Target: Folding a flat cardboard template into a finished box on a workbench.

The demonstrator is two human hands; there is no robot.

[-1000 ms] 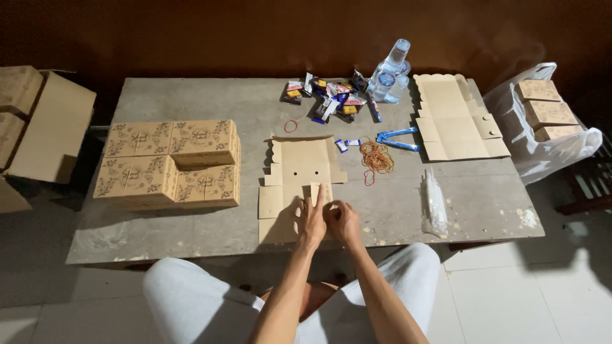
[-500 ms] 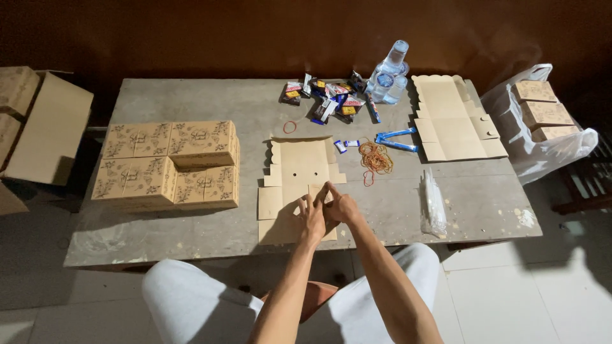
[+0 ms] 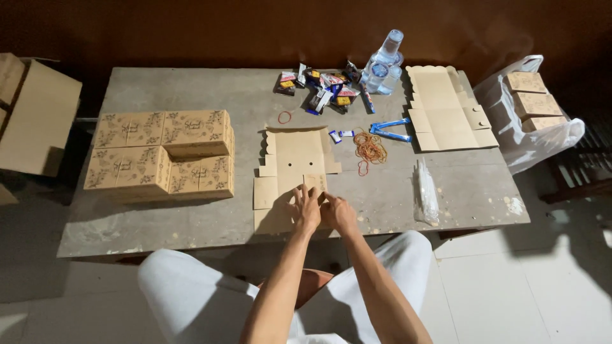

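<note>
A flat brown cardboard box blank (image 3: 295,156) lies unfolded on the grey table (image 3: 166,220) in front of me. My left hand (image 3: 306,209) presses on its near right flap, fingers spread over the card. My right hand (image 3: 338,213) sits beside it at the flap's right edge, fingers curled against the card and touching the left hand. Both hands work the same flap near the table's front edge.
Folded printed boxes (image 3: 162,155) are stacked at the left. Rubber bands (image 3: 370,148), blue scissors (image 3: 390,129), snack packets (image 3: 319,86) and water bottles (image 3: 384,62) lie further back. More flat blanks (image 3: 446,108) sit at right, beside a white bag of boxes (image 3: 532,121). A clear plastic sleeve (image 3: 426,191) lies near right.
My hands have shifted slightly on the near flap; the right hand dropped from the raised flap edge down beside the left. The flap now lies flatter.
</note>
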